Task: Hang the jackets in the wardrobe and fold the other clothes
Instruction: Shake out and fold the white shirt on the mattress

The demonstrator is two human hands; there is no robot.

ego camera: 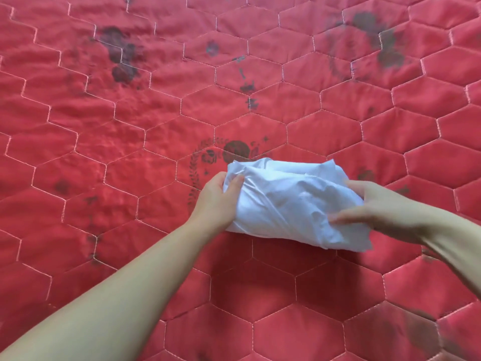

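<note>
Now white garment [291,201] sits between both hands' grip.

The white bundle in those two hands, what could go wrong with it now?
The white garment looks loosely bunched, so it may spring open when released. The right hand lies flat across it while only the left hand grips an edge, so it could slip. The red quilt shows dark marks that might be dirt.
</note>
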